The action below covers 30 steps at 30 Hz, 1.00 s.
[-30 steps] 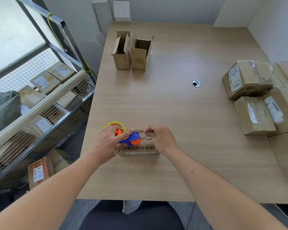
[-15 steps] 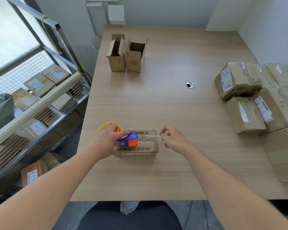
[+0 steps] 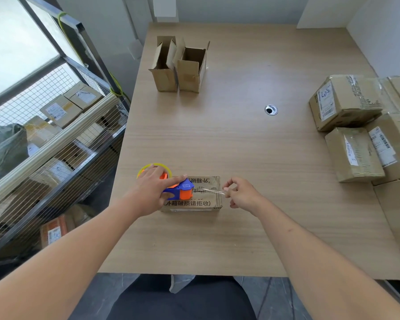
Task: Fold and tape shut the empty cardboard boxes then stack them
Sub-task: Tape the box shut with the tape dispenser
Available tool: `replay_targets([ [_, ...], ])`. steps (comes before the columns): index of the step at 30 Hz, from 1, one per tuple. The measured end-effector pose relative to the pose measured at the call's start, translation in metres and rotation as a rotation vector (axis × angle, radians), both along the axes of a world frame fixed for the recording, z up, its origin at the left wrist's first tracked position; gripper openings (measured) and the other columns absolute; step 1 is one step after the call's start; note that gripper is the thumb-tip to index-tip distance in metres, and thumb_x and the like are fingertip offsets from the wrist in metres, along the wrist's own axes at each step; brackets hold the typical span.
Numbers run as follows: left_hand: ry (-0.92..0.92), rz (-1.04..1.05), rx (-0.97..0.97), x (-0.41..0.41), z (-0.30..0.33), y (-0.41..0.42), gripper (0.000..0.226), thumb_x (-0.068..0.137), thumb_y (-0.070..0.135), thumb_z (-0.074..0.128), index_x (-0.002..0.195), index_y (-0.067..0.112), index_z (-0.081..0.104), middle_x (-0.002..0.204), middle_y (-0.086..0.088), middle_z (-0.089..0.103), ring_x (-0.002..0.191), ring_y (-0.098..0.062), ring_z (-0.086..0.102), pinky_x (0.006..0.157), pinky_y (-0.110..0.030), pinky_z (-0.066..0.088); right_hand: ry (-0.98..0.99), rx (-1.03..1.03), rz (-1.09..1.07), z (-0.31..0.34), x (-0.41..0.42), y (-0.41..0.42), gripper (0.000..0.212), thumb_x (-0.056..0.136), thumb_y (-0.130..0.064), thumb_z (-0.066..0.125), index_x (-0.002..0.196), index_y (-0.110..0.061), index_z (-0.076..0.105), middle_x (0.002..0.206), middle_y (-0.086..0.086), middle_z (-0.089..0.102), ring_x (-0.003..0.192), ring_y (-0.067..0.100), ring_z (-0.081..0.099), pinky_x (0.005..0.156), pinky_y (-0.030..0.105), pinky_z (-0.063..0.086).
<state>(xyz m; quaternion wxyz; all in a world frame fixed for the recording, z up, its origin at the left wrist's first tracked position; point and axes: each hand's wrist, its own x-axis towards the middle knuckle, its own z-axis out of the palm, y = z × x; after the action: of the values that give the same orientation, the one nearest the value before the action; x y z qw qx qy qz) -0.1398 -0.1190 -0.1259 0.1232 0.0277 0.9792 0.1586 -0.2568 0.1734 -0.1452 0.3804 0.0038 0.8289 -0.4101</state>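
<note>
Cardboard box between hands, left hand gripping tape dispenser

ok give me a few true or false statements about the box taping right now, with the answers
1. The left hand holds the tape dispenser on the closed box. True.
2. The right hand lies flat on the table. False: it pinches the tape end, off the box's right edge.
3. Two open boxes stand at the far side. True.
4. The open boxes are stacked. False: they stand side by side.
</note>
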Motion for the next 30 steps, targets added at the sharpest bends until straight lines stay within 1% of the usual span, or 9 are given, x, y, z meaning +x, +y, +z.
replay_targets([
  [10,0.003,0.009,-0.013,-0.001,0.003,0.003,0.078,0.091,0.03,0.072,0.15,0.059,0.029,0.113,-0.002,0.047,0.119,-0.033,0.048,0.12,-0.055,0.026,-0.08,-0.062,-0.033,-0.01,-0.002,-0.001,0.008,0.104,-0.016,0.055,0.1,-0.013,0.061,0.09,0.011,0.064,0.063,0.019,0.053,0.068,0.038,0.061],
  [14,0.003,0.01,-0.012,-0.001,0.004,0.005,0.078,0.09,0.029,0.073,0.15,0.059,0.031,0.112,-0.002,0.047,0.117,-0.033,0.049,0.118,-0.055,0.03,-0.041,-0.113,-0.086,-0.016,0.002,0.003,0.006,0.101,-0.016,0.062,0.097,-0.014,0.058,0.09,0.013,0.073,0.063,0.015,0.058,0.07,0.041,0.061],
  [17,-0.003,0.027,-0.005,-0.002,0.005,0.006,0.074,0.09,0.028,0.072,0.149,0.057,0.037,0.11,-0.002,0.047,0.116,-0.034,0.048,0.116,-0.055,0.03,0.013,-0.145,-0.158,-0.023,0.008,0.001,0.013,0.097,-0.013,0.068,0.09,-0.015,0.058,0.085,0.009,0.075,0.075,0.014,0.069,0.075,0.044,0.061],
  [19,-0.005,0.035,-0.006,-0.002,0.006,0.008,0.073,0.091,0.029,0.072,0.149,0.057,0.038,0.11,-0.002,0.046,0.116,-0.034,0.048,0.116,-0.054,0.03,0.032,-0.14,-0.207,-0.029,0.011,-0.003,0.015,0.095,-0.012,0.071,0.086,-0.016,0.059,0.081,0.007,0.075,0.077,0.016,0.069,0.077,0.044,0.06],
  [22,0.006,0.04,-0.009,-0.002,0.006,0.009,0.072,0.09,0.029,0.073,0.148,0.056,0.04,0.107,-0.002,0.047,0.111,-0.032,0.048,0.112,-0.053,0.035,0.074,-0.115,-0.235,-0.038,0.016,-0.006,0.015,0.09,-0.025,0.077,0.084,-0.024,0.064,0.084,0.002,0.073,0.076,0.018,0.064,0.077,0.042,0.057],
  [24,0.016,0.041,-0.015,-0.002,0.006,0.01,0.072,0.09,0.029,0.074,0.147,0.056,0.04,0.107,-0.002,0.047,0.109,-0.031,0.047,0.108,-0.052,0.038,0.122,-0.061,-0.221,-0.047,0.019,-0.003,0.018,0.084,-0.044,0.079,0.086,-0.031,0.066,0.1,0.0,0.066,0.088,0.021,0.062,0.082,0.037,0.052],
  [25,0.017,0.041,-0.018,-0.002,0.006,0.011,0.072,0.09,0.03,0.074,0.147,0.056,0.04,0.107,-0.002,0.047,0.11,-0.031,0.047,0.106,-0.051,0.039,0.119,-0.059,-0.231,-0.05,0.02,-0.002,0.021,0.083,-0.046,0.08,0.089,-0.031,0.066,0.101,0.002,0.066,0.09,0.023,0.064,0.083,0.038,0.053],
  [28,0.022,0.042,-0.026,-0.001,0.006,0.011,0.072,0.089,0.031,0.074,0.147,0.056,0.041,0.109,-0.003,0.048,0.112,-0.034,0.047,0.106,-0.052,0.04,0.121,-0.146,-0.319,-0.043,0.024,-0.007,0.021,0.089,-0.025,0.078,0.102,-0.027,0.061,0.089,0.0,0.066,0.079,0.021,0.068,0.08,0.044,0.06],
  [30,0.025,0.043,-0.03,-0.001,0.006,0.012,0.073,0.089,0.031,0.074,0.147,0.057,0.039,0.11,-0.002,0.048,0.111,-0.034,0.048,0.105,-0.052,0.04,0.225,-0.162,-0.34,-0.034,0.027,-0.016,0.021,0.094,-0.017,0.07,0.109,-0.029,0.062,0.098,-0.004,0.065,0.088,0.017,0.067,0.081,0.036,0.059],
])
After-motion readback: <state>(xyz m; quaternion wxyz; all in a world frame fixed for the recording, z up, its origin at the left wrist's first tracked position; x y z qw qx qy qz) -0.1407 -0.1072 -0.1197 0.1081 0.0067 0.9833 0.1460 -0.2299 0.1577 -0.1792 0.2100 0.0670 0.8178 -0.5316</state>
